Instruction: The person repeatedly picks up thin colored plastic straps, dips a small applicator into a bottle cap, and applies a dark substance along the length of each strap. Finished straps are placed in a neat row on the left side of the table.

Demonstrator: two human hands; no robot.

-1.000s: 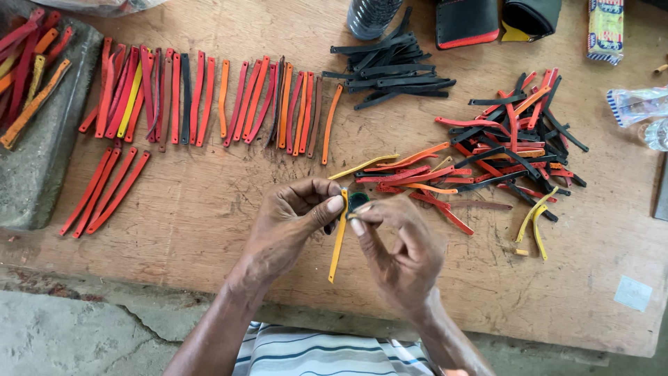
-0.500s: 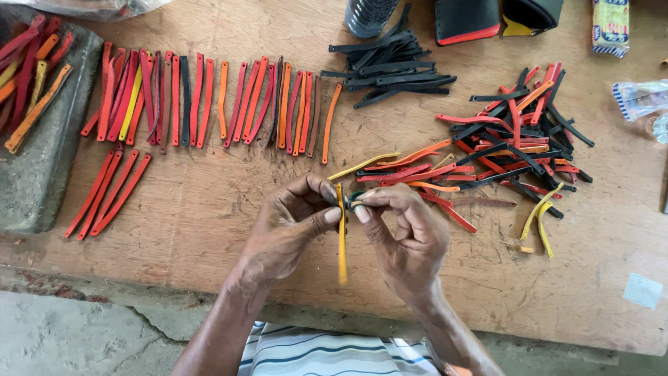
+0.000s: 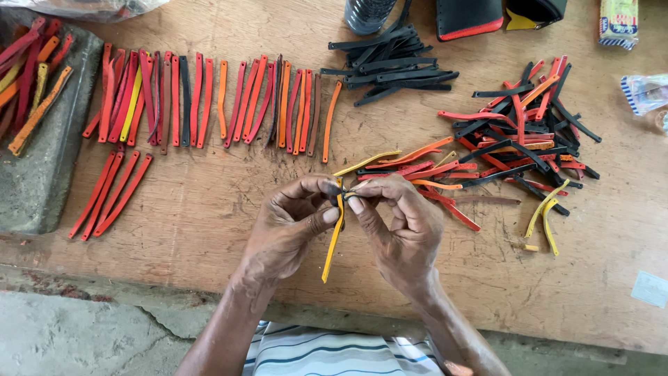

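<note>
My left hand (image 3: 289, 226) and my right hand (image 3: 400, 226) meet over the wooden table (image 3: 209, 202), both pinching the top end of a yellow strip (image 3: 332, 240) that hangs down between them. A small dark piece sits at the pinch; I cannot tell what it is. To the right of my hands lies a loose pile of red, orange, black and yellow strips (image 3: 515, 139). A neat row of red and orange strips (image 3: 209, 101) lies side by side at the back left. Three red strips (image 3: 111, 195) lie apart in front of that row.
A grey stone slab (image 3: 42, 174) at the left edge carries more coloured strips. A bundle of black strips (image 3: 390, 66) lies at the back centre, near a dark bottle (image 3: 369, 12) and black pouches (image 3: 470, 17). Small packets (image 3: 647, 90) sit at the far right.
The yellow strip has turned from a slant to hanging nearly straight down. My hands have closed in tighter around its top end.
</note>
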